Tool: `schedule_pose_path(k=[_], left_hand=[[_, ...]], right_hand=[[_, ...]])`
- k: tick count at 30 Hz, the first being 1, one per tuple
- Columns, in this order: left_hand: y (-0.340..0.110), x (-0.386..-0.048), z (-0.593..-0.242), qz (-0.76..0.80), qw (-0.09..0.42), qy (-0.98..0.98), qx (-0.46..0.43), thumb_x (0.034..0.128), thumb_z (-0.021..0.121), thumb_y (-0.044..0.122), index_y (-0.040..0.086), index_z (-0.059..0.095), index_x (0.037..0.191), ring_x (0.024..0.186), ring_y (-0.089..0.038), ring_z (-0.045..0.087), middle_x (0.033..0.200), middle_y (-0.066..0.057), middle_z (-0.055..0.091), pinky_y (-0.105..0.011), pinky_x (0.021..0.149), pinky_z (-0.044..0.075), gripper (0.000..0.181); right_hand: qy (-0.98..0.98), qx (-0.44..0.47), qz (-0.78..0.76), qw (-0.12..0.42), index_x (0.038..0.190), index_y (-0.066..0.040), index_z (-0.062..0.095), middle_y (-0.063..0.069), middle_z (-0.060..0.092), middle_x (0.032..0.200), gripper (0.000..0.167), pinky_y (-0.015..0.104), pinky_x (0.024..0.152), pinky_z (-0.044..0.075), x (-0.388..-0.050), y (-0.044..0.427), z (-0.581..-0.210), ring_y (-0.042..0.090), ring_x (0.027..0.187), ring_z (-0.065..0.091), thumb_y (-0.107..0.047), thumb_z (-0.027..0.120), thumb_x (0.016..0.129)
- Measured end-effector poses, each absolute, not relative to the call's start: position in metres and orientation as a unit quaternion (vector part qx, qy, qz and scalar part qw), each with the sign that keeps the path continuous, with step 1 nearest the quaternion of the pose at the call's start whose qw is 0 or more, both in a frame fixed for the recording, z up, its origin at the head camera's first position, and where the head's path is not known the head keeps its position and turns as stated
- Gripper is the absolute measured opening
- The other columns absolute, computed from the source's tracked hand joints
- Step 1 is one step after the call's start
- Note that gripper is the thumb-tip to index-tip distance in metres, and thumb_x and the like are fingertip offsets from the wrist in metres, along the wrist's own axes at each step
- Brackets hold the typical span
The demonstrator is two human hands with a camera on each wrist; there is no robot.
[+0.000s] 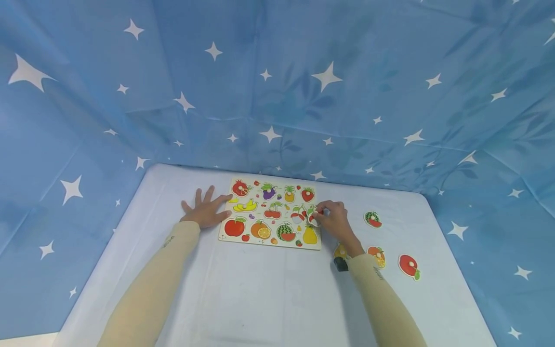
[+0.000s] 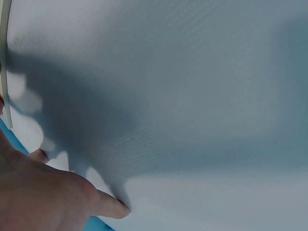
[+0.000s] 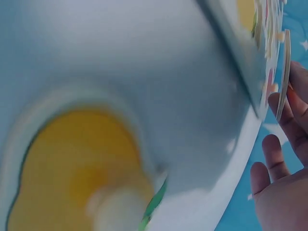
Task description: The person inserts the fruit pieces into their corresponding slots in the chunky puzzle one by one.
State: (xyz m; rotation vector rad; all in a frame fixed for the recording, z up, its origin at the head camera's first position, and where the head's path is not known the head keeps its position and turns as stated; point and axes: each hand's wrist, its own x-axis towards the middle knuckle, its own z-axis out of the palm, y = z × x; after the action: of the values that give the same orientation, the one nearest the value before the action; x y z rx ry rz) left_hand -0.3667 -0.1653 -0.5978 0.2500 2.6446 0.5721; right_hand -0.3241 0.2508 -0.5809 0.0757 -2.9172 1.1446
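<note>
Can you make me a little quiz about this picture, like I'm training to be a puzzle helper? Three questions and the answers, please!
1. True or false: the left hand is at the left side of the puzzle board.
2. What does the right hand pinch?
A) a spoon
B) a puzzle piece
C) a ball
3. Fill the gap: in the head view, the loose piece just above the loose orange piece shows a ____.

Key:
1. True.
2. B.
3. Watermelon.
</note>
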Motion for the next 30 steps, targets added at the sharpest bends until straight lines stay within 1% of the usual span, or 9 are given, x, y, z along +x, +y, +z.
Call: schedule_pose_path(k=[5,8,15,19,22,27,30], left_hand=[[-0.167,-0.366,-0.597,0.206,0.208,0.952,0.089,0.1055,0.059,0.052,0.033,0.036,0.168,0.156,-0.057,-0.018,0.177,-0.022,-0.008,-0.09,0.107,-0.009,0.07],[-0.166,-0.364,-0.596,0.207,0.207,0.952,0.09,0.1056,0.059,0.052,0.032,0.036,0.168,0.156,-0.057,-0.017,0.177,-0.022,-0.008,-0.09,0.107,-0.008,0.069],[-0.165,-0.363,-0.593,0.208,0.205,0.951,0.096,0.1064,0.058,0.053,0.032,0.036,0.168,0.156,-0.058,-0.016,0.177,-0.023,-0.007,-0.09,0.107,-0.007,0.069],[-0.165,-0.363,-0.593,0.209,0.208,0.951,0.093,0.1063,0.058,0.053,0.032,0.036,0.168,0.156,-0.057,-0.016,0.177,-0.022,-0.007,-0.09,0.108,-0.007,0.069],[-0.165,-0.363,-0.593,0.211,0.21,0.95,0.09,0.1062,0.058,0.053,0.033,0.036,0.168,0.156,-0.056,-0.018,0.178,-0.021,-0.008,-0.089,0.108,-0.008,0.069],[-0.164,-0.363,-0.593,0.212,0.208,0.951,0.089,0.1062,0.058,0.053,0.033,0.036,0.168,0.157,-0.056,-0.017,0.178,-0.022,-0.008,-0.089,0.108,-0.009,0.069],[-0.164,-0.363,-0.592,0.21,0.208,0.951,0.088,0.1064,0.058,0.052,0.033,0.035,0.169,0.157,-0.056,-0.017,0.178,-0.021,-0.008,-0.088,0.109,-0.009,0.07]], right_hand=[[-0.935,0.017,0.353,0.0,0.09,-0.006,0.065,0.015,0.067,0.103,0.017,0.062,0.102,0.027,-0.329,0.232,-0.58,0.043,0.12,0.043,-0.01,0.079,0.098],[-0.941,0.027,0.338,0.012,0.087,-0.006,0.064,0.013,0.064,0.093,0.02,0.065,0.101,0.027,-0.332,0.224,-0.582,0.045,0.117,0.044,-0.009,0.08,0.097],[-0.956,0.015,0.292,0.037,0.081,-0.004,0.062,0.012,0.062,0.085,0.025,0.065,0.097,0.033,-0.335,0.207,-0.584,0.048,0.114,0.049,-0.01,0.081,0.096],[-0.96,-0.003,0.276,0.05,0.08,-0.004,0.065,0.013,0.062,0.086,0.024,0.064,0.096,0.036,-0.335,0.196,-0.584,0.048,0.116,0.05,-0.011,0.081,0.096],[-0.96,-0.012,0.274,0.05,0.079,-0.004,0.066,0.013,0.061,0.089,0.023,0.063,0.097,0.036,-0.335,0.19,-0.585,0.047,0.119,0.05,-0.011,0.08,0.097],[-0.962,-0.025,0.267,0.046,0.08,-0.005,0.064,0.014,0.06,0.096,0.025,0.064,0.105,0.034,-0.334,0.184,-0.586,0.048,0.129,0.046,-0.013,0.08,0.098],[-0.96,-0.03,0.272,0.05,0.078,-0.004,0.064,0.016,0.061,0.099,0.027,0.065,0.108,0.033,-0.333,0.182,-0.586,0.049,0.13,0.045,-0.012,0.081,0.097]])
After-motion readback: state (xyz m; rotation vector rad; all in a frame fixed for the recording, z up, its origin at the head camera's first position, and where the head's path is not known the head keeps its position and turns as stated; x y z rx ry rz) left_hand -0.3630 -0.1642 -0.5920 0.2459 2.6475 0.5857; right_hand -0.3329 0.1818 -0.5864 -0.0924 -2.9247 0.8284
